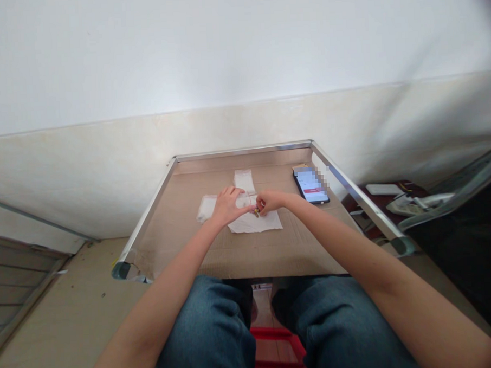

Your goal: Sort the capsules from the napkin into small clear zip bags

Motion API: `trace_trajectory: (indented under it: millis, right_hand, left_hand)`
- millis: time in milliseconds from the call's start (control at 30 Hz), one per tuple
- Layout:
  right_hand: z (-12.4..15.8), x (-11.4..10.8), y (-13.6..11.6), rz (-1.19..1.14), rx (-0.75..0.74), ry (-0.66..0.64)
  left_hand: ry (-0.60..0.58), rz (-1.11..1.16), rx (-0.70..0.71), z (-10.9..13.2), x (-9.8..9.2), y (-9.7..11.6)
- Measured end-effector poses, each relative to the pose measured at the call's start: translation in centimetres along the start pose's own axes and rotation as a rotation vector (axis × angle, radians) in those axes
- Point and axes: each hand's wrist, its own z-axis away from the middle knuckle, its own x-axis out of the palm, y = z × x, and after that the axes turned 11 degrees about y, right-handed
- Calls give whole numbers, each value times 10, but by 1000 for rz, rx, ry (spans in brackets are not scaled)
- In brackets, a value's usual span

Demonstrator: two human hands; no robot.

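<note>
Both of my hands meet over a small pile of clear plastic bags [255, 221] lying on a cardboard-covered table [182, 219]. My left hand [228, 204] rests on the bags with fingers curled, gripping one clear bag [244, 199]. My right hand [268, 202] is closed in a pinch on a tiny dark and yellowish object [256, 209] at the bag's edge. One more clear bag [244, 179] lies just behind my hands, another [206, 207] to the left.
A smartphone [310, 185] with a lit screen lies at the table's back right. The table has a metal rim [351, 187] and stands against a pale wall. A low dark shelf with a white device [384, 189] is to the right. A red stool [277, 351] shows between my knees.
</note>
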Motion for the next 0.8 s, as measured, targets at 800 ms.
trace_trajectory:
  millis: [800]
  right_hand:
    - [6, -6, -11, 305, 4, 89]
  left_hand:
    - [-41, -4, -7, 2, 2, 1]
